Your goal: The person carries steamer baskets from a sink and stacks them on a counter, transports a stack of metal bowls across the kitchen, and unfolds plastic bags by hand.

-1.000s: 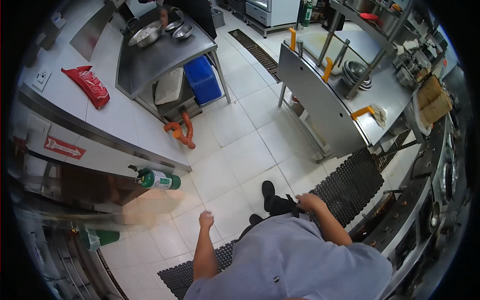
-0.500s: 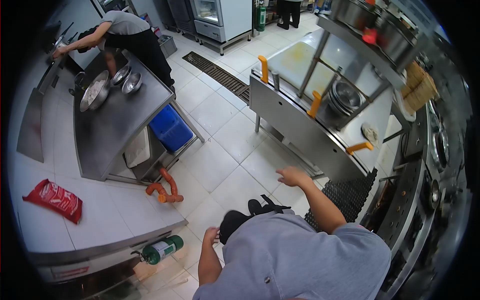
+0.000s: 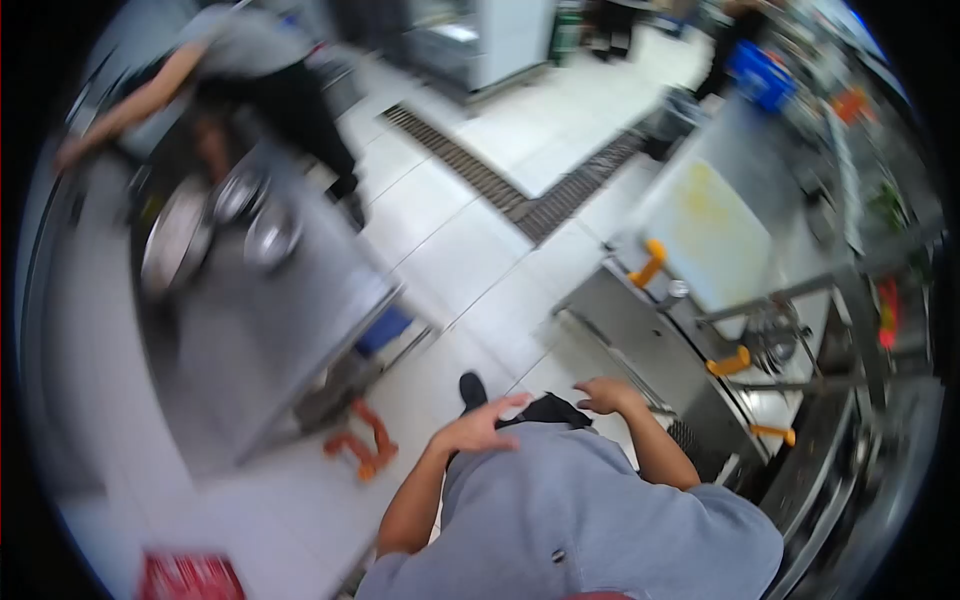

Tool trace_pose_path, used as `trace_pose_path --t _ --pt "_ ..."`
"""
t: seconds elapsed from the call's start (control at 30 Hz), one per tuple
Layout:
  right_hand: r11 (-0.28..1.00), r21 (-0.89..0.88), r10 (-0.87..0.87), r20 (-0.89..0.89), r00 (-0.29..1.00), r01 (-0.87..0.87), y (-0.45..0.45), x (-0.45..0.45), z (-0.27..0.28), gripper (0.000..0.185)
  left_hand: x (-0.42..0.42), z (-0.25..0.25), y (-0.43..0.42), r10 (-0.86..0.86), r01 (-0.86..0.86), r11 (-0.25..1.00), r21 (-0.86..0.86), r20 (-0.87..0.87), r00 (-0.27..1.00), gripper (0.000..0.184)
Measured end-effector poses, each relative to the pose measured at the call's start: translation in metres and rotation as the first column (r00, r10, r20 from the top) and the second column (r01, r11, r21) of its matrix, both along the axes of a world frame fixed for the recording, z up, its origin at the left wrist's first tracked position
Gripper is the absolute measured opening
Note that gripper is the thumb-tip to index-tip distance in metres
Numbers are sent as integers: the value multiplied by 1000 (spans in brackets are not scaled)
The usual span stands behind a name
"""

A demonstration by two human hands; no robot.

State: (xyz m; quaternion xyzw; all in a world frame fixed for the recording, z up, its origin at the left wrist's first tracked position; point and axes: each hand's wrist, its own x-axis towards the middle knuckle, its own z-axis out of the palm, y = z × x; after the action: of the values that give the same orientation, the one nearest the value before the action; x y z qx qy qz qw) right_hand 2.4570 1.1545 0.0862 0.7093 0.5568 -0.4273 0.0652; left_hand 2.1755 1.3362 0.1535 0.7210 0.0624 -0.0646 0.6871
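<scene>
My left hand (image 3: pixel 484 425) is held in front of my waist, fingers spread, with nothing in it. To its right, my right hand (image 3: pixel 604 395) is also empty, its fingers apart near the black cloth (image 3: pixel 548 411) at my waist. The two hands do not touch. Beyond my right hand stands a steel counter with a white cutting board (image 3: pixel 707 240) and orange-handled tools, one of them an orange handle (image 3: pixel 728 361). A black shoe (image 3: pixel 472 391) shows on the floor just past my left hand.
At the left, a person (image 3: pixel 250 60) bends over a steel table (image 3: pixel 300 320) holding metal bowls (image 3: pixel 272 235). Orange pipes (image 3: pixel 362 443) stand by its base. A floor drain (image 3: pixel 460 165) crosses the tiles. A red bag (image 3: pixel 190 577) lies at the lower left. Another person stands farther back.
My left hand has risen and moved right to the front of my waist, its fingers spreading. The view has moved forward; the right-hand counter shows more of its board, and the green cylinder has left view.
</scene>
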Motion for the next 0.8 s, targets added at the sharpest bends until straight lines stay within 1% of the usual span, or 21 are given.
trace_pose_path --t 0.03,0.07,0.1,0.13,0.2,0.23,0.27,0.3,0.33,0.37,0.4,0.43,0.47,0.5,0.53,0.57,0.63,0.67,0.7,0.77,0.8 --pt "994 54 -94 -80 992 99 9 2 0 48 38 26 20 -224 234 962 -138 86 971 100" --pt "991 24 -133 -40 990 134 24 0 17 49 69 40 32 -407 420 904 -83 141 903 105" --pt "986 -7 -164 -2 986 164 43 4 41 50 97 45 42 -568 582 813 -18 193 800 111" --pt "961 -9 -277 13 961 277 54 6 61 50 121 40 53 -655 672 740 -13 208 726 111" --pt "950 106 -297 11 955 294 84 16 103 52 160 30 81 -787 787 612 85 -34 616 114" --pt "932 122 -345 7 938 342 94 24 121 52 185 34 100 -817 817 569 96 -46 575 114" --pt "888 216 -396 -93 914 406 102 33 138 52 213 38 119 -826 862 493 115 -247 506 112" --pt "834 297 -424 -197 884 466 109 42 151 52 239 42 135 -791 899 422 117 -437 428 110" --pt "814 308 -452 -200 870 493 115 51 162 52 260 46 150 -779 887 413 205 -425 461 103" --pt "742 381 -465 -301 833 552 121 65 175 53 283 45 163 -790 898 387 209 -428 440 103" --pt "661 443 -460 -399 793 606 130 81 186 54 306 46 173 -842 865 484 134 -197 502 103" --pt "647 447 -477 -394 786 617 140 101 195 54 331 49 182 -831 830 556 34 47 555 102" --pt "603 519 -508 -334 794 605 149 117 204 53 348 54 192 -842 841 539 34 50 537 102" --pt "562 590 -541 -269 797 580 157 135 214 52 363 59 202 -897 897 435 -73 48 439 104" --pt "572 574 -583 -219 783 586 170 154 227 50 379 62 212 -941 932 319 -173 56 333 106" --pt "558 576 -604 -213 768 598 182 172 234 50 391 57 225 -950 941 294 -169 61 307 106" --pt "531 575 -654 -189 733 622 206 206 244 50 413 41 262 -923 922 386 -45 -21 385 107" --pt "517 536 -696 -191 692 667 217 217 246 52 431 51 283 -919 926 378 -20 -130 372 105" --pt "507 538 -707 -187 682 673 225 226 241 52 446 44 305 -925 932 363 -17 -127 358 105" --pt "513 538 -737 -124 664 669 244 243 227 51 465 23 350 -889 902 431 -33 -187 418 105" --pt "545 406 -768 -111 631 734 255 253 233 51 476 19 369 -879 875 477 -83 -63 473 89"
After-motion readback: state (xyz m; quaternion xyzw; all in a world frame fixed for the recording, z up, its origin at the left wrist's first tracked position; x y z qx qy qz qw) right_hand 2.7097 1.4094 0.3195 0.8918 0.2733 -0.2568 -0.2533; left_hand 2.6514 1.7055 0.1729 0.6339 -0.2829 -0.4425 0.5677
